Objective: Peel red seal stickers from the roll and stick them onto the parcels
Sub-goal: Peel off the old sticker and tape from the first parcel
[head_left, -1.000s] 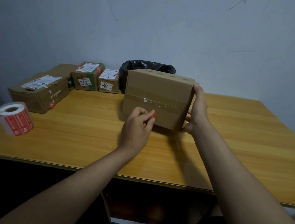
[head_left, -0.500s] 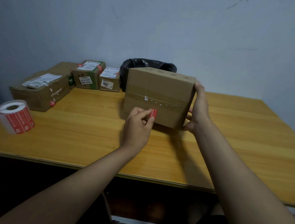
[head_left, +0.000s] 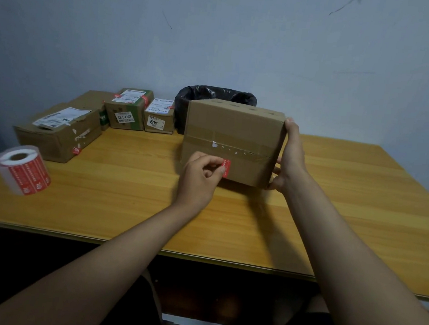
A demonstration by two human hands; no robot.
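Head-camera view: a red seal sticker (head_left: pixel 226 168) is pinched between the thumb and curled forefinger of a person's left hand (head_left: pixel 201 179), held upright against the near face of a brown cardboard parcel (head_left: pixel 232 140), just below the strip of clear tape that runs across that face. Whether the sticker already adheres to the cardboard cannot be told. The parcel stands on a yellow wooden table (head_left: pixel 334 204), tilted slightly toward the camera, and the right hand (head_left: pixel 290 156) grips its right edge, fingers laid along the side and thumb tucked under the lower corner. Well to the left of the parcel, near the table's front-left edge, the roll of red stickers (head_left: pixel 22 169) stands on end, its white core facing up. Behind and left of the parcel, four smaller cartons (head_left: pixel 124 110) with white shipping labels are grouped at the table's back-left corner, some carrying red stickers on their edges. Directly behind the parcel, a bin lined with a black bag (head_left: pixel 214 95) shows above its top, against a pale blue wall (head_left: pixel 219 33).
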